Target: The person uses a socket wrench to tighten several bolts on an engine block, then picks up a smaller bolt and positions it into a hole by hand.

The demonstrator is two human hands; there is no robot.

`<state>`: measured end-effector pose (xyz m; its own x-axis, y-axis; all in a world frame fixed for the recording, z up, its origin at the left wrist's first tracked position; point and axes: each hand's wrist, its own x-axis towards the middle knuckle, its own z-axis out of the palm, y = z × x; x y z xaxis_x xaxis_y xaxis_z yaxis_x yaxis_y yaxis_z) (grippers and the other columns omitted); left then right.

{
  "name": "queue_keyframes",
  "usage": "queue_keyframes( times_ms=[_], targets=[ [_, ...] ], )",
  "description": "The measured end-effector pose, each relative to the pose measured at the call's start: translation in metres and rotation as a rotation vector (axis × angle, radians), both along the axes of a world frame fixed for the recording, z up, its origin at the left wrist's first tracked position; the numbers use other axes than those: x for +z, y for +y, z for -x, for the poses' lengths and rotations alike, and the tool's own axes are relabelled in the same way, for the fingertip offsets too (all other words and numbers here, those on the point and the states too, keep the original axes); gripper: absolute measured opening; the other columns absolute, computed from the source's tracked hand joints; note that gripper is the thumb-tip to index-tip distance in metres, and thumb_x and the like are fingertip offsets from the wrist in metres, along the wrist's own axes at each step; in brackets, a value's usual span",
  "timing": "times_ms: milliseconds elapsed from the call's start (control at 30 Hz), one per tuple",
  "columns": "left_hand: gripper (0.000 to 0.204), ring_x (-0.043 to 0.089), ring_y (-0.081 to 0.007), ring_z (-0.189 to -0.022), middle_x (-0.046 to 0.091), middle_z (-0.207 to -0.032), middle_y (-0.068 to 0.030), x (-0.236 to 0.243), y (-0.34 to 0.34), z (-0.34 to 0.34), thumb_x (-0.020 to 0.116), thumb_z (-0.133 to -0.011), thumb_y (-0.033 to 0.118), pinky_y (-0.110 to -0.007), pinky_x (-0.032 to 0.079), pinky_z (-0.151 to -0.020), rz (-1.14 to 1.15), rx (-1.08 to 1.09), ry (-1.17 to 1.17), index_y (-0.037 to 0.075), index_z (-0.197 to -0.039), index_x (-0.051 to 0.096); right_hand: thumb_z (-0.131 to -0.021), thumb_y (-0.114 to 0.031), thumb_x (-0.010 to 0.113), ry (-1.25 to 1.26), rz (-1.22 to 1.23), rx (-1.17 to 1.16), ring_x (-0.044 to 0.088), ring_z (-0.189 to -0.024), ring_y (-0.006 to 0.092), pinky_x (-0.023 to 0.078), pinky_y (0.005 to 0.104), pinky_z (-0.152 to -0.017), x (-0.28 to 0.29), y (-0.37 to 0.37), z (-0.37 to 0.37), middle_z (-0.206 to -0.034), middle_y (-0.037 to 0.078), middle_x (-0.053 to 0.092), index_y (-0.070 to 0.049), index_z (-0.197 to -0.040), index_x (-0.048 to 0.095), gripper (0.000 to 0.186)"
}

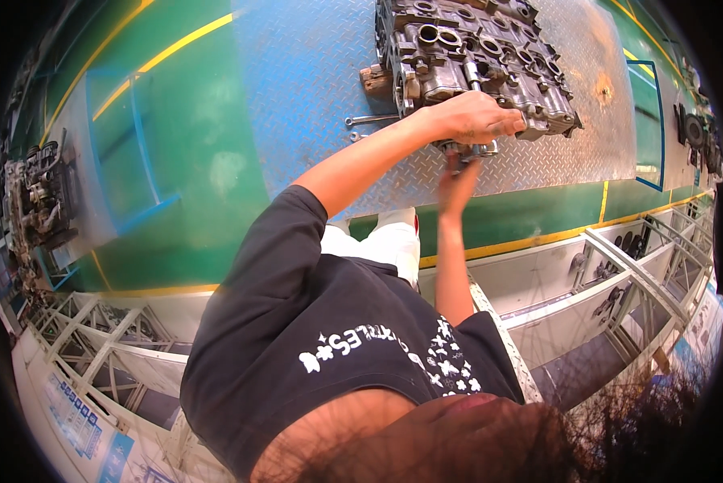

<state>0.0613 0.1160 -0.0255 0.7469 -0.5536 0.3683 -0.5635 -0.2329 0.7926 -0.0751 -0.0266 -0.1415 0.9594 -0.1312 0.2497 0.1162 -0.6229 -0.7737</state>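
A grey metal engine cylinder head (498, 64) rests on the diamond-plate worktop (297, 80), a wooden block (376, 80) against its left side. My left hand (482, 119) is curled at the near edge of the engine part; what is inside its fingers is hidden. Just below, my right hand (459, 181), smeared by motion, has its fingers round a small metal piece (463, 158), partly covered by my left hand. Two wrenches (361, 121) lie on the plate left of the engine part.
Another engine assembly (35, 193) stands at the far left and dark parts (691, 133) at the far right. Green floor with yellow lines surrounds the plate. White metal frames (619, 266) run behind me on both sides.
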Motion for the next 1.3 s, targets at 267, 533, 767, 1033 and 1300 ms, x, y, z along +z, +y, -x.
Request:
queue_keyframes(
  times_ms=[267, 533, 767, 1033, 1300],
  targets=[
    [0.079, 0.068, -0.0415, -0.083, 0.070, -0.082, -0.0169, 0.007, 0.005, -0.003, 0.011, -0.110, 0.065, -0.050, 0.052, -0.079, -0.072, -0.013, 0.219, 0.011, -0.103, 0.068, -0.085, -0.021, 0.084, 0.068, 0.225, -0.063, 0.073, -0.090, 0.0301, 0.054, 0.0406, -0.088, 0.056, -0.057, -0.027, -0.092, 0.013, 0.077, -0.006, -0.105, 0.077, 0.026],
    [0.076, 0.069, -0.0389, -0.077, 0.069, -0.073, -0.0131, 0.007, 0.004, -0.001, 0.015, -0.111, 0.063, -0.049, 0.053, -0.077, -0.105, 0.010, 0.264, 0.012, -0.099, 0.070, -0.082, -0.011, 0.087, -0.549, 0.489, -0.150, 0.048, -0.140, 0.0327, 0.036, 0.0506, -0.118, 0.140, -0.086, -0.081, -0.141, 0.006, 0.064, -0.015, -0.127, 0.074, 0.047],
    [0.080, 0.070, -0.0398, -0.079, 0.070, -0.074, -0.0133, 0.006, 0.002, -0.001, 0.011, -0.110, 0.066, -0.047, 0.053, -0.078, -0.100, 0.035, 0.243, 0.013, -0.099, 0.071, -0.094, -0.031, 0.081, -0.062, 0.233, -0.255, 0.061, -0.107, 0.0341, 0.046, 0.0451, -0.095, 0.039, -0.040, -0.002, -0.110, 0.016, 0.063, -0.001, -0.128, 0.065, 0.048],
    [0.087, 0.069, -0.0408, -0.084, 0.071, -0.081, -0.0140, 0.020, 0.003, -0.001, 0.006, -0.108, 0.070, -0.047, 0.053, -0.083, -0.136, 0.030, 0.313, 0.013, -0.094, 0.071, -0.090, -0.028, 0.083, 0.306, 0.122, 0.102, 0.074, -0.087, 0.0403, 0.056, 0.0475, -0.079, 0.041, 0.004, 0.019, -0.099, 0.017, 0.077, 0.000, -0.112, 0.069, 0.038],
    [0.093, 0.065, -0.0339, -0.072, 0.063, -0.068, -0.0116, 0.011, 0.000, 0.000, 0.004, -0.101, 0.081, -0.044, 0.051, -0.078, -0.171, 0.041, 0.321, 0.013, -0.093, 0.066, -0.079, -0.007, 0.087, -0.446, 0.569, -0.170, 0.064, -0.113, 0.0283, 0.046, 0.0429, -0.102, 0.149, -0.091, -0.077, -0.123, 0.004, 0.073, -0.013, -0.121, 0.074, 0.044]
  ],
)
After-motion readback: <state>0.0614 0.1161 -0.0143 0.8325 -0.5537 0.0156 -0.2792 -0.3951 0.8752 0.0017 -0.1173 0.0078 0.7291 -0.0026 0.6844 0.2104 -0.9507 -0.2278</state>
